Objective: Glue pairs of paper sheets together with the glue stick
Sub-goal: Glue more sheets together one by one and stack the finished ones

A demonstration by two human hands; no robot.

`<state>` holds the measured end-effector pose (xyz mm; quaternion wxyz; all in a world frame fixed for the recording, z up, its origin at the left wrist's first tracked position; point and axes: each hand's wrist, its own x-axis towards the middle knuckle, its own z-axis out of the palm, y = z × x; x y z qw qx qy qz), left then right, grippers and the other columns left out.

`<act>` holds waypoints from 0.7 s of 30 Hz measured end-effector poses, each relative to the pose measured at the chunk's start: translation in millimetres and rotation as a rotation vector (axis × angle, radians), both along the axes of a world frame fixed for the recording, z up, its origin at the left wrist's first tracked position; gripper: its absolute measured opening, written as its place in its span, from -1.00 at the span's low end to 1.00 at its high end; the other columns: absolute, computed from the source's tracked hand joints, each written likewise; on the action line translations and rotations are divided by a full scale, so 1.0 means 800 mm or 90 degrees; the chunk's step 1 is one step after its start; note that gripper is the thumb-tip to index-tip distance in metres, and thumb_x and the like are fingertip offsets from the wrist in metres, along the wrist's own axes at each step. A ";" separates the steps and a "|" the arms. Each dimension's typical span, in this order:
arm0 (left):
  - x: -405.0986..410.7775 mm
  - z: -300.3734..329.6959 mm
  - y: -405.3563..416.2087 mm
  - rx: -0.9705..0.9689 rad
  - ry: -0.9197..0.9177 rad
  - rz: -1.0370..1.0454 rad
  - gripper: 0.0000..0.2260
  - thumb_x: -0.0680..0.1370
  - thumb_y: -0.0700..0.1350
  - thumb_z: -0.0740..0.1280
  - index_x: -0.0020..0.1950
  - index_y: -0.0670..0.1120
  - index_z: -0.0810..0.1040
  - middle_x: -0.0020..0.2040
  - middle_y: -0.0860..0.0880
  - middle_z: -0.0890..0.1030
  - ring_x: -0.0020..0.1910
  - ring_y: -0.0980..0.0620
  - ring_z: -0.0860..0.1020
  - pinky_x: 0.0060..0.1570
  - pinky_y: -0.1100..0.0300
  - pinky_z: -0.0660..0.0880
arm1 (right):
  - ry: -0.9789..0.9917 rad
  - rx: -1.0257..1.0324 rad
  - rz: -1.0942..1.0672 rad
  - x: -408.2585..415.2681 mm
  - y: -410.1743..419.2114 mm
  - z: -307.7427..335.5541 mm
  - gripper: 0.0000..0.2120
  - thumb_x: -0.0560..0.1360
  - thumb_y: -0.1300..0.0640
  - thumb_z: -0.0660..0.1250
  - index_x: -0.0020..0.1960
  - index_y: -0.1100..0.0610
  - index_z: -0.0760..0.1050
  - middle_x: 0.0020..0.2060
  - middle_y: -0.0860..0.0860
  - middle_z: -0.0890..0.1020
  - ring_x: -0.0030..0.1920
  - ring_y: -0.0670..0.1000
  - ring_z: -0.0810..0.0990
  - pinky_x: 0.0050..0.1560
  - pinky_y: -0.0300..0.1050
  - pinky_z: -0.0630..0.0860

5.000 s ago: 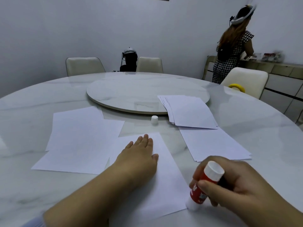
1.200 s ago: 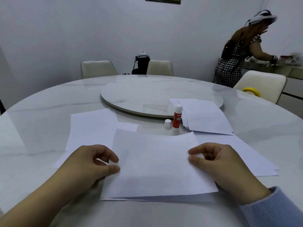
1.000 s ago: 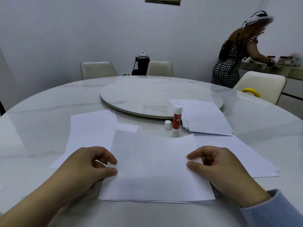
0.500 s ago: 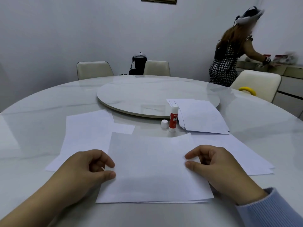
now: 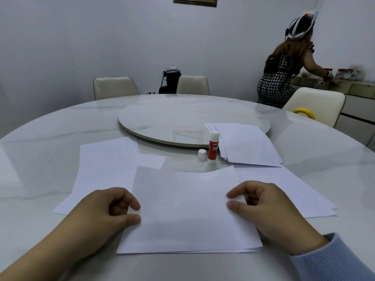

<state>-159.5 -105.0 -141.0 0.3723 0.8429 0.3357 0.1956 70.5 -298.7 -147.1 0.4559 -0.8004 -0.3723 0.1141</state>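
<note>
Pinching top sheet (image 5: 182, 203): left hand (image 5: 105, 216) | right hand (image 5: 263, 207) | glue stick (image 5: 213, 148) uncapped

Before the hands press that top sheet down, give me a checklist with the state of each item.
1. Top sheet held on both sides: ok, left hand pinches its left edge, right hand its right edge.
2. Edges aligned with the sheet beneath: not ok, a sliver of the lower sheet shows along the near edge towards the right corner.
3. Glue spread on the lower sheet: cannot tell, it is covered.
4. Glue stick out of the way: ok, it stands upright beyond the sheet.
5. Glue stick capped: not ok, the cap sits beside it on the table.
</note>
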 end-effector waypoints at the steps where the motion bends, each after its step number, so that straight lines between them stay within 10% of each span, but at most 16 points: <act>1: 0.000 -0.001 0.001 0.005 0.001 -0.002 -0.75 0.35 -0.10 0.53 -0.22 0.25 0.57 -0.46 0.08 0.50 -0.49 0.18 0.41 -0.36 0.32 0.34 | -0.004 -0.002 0.000 -0.001 0.000 0.000 -0.91 0.37 0.10 0.52 -0.25 -0.06 0.65 -0.57 -0.16 0.35 -0.52 -0.18 0.33 -0.47 -0.42 0.29; 21: -0.001 -0.010 0.003 0.079 -0.001 0.003 -0.71 0.32 -0.11 0.55 -0.25 0.29 0.57 -0.31 0.16 0.58 -0.39 0.21 0.51 -0.30 0.49 0.37 | -0.047 -0.024 -0.006 -0.006 0.001 0.002 -0.90 0.37 0.07 0.52 -0.26 -0.09 0.63 -0.56 -0.17 0.39 -0.48 -0.20 0.39 -0.41 -0.43 0.35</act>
